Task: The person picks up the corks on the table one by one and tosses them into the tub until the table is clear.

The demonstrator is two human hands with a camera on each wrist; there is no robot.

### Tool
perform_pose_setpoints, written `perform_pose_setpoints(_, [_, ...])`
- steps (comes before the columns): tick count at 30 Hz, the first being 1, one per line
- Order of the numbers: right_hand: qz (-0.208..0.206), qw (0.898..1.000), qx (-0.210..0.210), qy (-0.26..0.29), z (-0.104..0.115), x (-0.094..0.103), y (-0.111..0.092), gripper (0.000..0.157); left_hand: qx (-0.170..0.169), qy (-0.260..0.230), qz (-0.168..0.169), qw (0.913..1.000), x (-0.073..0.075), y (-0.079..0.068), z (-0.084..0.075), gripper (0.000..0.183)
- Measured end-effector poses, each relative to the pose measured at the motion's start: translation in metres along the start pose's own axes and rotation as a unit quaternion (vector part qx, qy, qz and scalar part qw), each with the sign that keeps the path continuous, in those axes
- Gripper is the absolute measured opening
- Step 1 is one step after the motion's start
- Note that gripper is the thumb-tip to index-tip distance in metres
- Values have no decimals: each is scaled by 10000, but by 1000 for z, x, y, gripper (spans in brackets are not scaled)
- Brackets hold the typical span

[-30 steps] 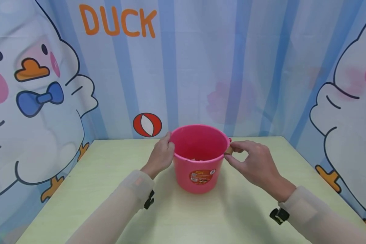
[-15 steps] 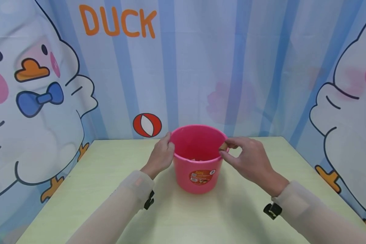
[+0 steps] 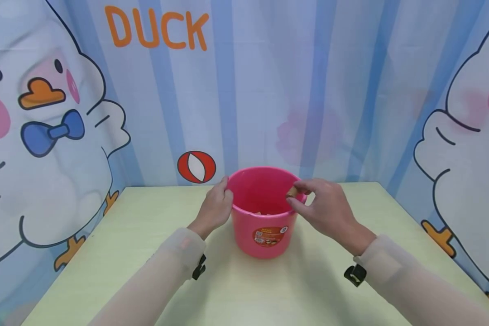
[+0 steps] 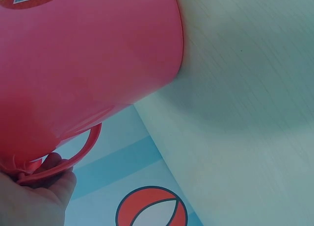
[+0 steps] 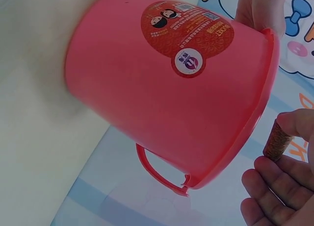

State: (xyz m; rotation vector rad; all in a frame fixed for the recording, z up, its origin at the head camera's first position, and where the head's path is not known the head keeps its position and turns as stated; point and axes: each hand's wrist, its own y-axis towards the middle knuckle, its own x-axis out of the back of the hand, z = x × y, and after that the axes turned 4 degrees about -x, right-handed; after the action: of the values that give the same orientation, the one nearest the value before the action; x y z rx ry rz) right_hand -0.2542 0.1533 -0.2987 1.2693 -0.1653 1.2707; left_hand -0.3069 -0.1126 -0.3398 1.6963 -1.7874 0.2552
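Observation:
A pink bucket (image 3: 265, 235) with an orange label stands upright on the table. My left hand (image 3: 213, 209) grips its rim on the left side; in the left wrist view the fingers curl by the bucket's pink handle (image 4: 88, 150). Between thumb and fingertips, my right hand (image 3: 328, 206) pinches a small brown cork (image 5: 278, 140), a speckled cylinder. That hand is at the right side of the rim, and the cork (image 3: 292, 192) is over the bucket's opening. Several small light-brown pieces (image 3: 258, 213) show low inside the bucket, mostly hidden by its front wall.
The pale table (image 3: 146, 244) extends around the bucket. Behind and beside it hangs a blue striped curtain (image 3: 261, 90) printed with ducks and a red-and-white ball. A black strap (image 3: 355, 274) is on the right wrist.
My right hand has moved left with the cork, from outside the bucket's right rim to above its opening. The left hand and the bucket have stayed in place.

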Motion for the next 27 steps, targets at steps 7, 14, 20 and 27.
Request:
perform_pose_setpoints(7, [108,9999,-115,30,2,-4,5,12,-70,80,3,9999,0,2,1,60])
perform_pose_setpoints(14, [296,9993,-224,-5,6,-8,8,15,78,67,-29,9999,-2,1,2,62])
perform_pose_setpoints(20, [503,9981,-364,9,6,-11,10,18,8,66,-35,10000,-2,3,2,61])
perform_pose_setpoints(27, [658,9970,-399,3,6,-13,12,20,-1,-7,-29,10000,-2,2,2,61])
